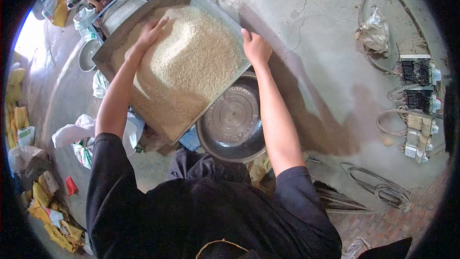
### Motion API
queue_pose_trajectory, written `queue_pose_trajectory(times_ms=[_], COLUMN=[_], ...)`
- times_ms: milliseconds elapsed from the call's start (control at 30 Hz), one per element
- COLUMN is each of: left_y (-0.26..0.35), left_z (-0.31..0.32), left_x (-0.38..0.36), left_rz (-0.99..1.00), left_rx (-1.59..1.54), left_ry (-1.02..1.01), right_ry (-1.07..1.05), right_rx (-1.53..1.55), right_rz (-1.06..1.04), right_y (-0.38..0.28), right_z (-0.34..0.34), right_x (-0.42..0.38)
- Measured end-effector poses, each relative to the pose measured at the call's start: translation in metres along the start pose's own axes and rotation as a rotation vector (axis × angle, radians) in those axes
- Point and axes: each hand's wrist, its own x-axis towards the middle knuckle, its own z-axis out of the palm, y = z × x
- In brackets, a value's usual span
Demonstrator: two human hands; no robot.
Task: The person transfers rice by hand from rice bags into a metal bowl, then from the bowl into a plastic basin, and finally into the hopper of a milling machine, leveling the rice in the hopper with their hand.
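A large square metal tray [109, 60] holds a heap of pale grain [191, 62] that looks like rice. My left hand [149, 34] lies on the grain at the tray's left side, fingers stretched out and touching it, gripping nothing. With my right hand [257, 48] I hold the tray's right rim, the thumb pointing up over the edge. Partly under the tray's lower right side is a round, shiny metal basin [233, 115], with no grain visible inside. The tray covers part of the basin.
Another person's hand [98, 5] is near a second metal tray [123, 12] at upper left. A metal bowl [89, 55] stands below that. Yellow sacks [40, 204] lie at left. Electrical switches [418, 91] hang on the right wall, above coiled cable [390, 194].
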Motion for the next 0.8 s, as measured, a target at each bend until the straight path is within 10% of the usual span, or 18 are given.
queue_pose_trajectory(times_ms=[333,433,567,633,800], left_y=[0.069,0.023,-0.078,-0.069,0.009], left_z=[0.003,-0.016,-0.052,-0.046,-0.010], left_x=[-0.104,-0.104,-0.077,-0.076,-0.082], left_rz=[-0.136,0.089,-0.547,-0.672,-0.698], left_rx=[-0.003,0.414,0.412,-0.077,0.175], left_ry=[-0.254,0.259,0.390,0.301,0.319], right_ry=[-0.023,-0.016,-0.006,0.007,-0.012], right_rx=[0.023,0.019,0.021,0.015,-0.018], right_rz=[-0.017,-0.012,-0.011,-0.018,-0.004], right_y=[0.003,0.001,0.002,0.001,-0.001], right_z=[0.002,0.002,0.002,0.001,-0.001], right_x=[0.001,0.000,-0.001,-0.001,-0.002])
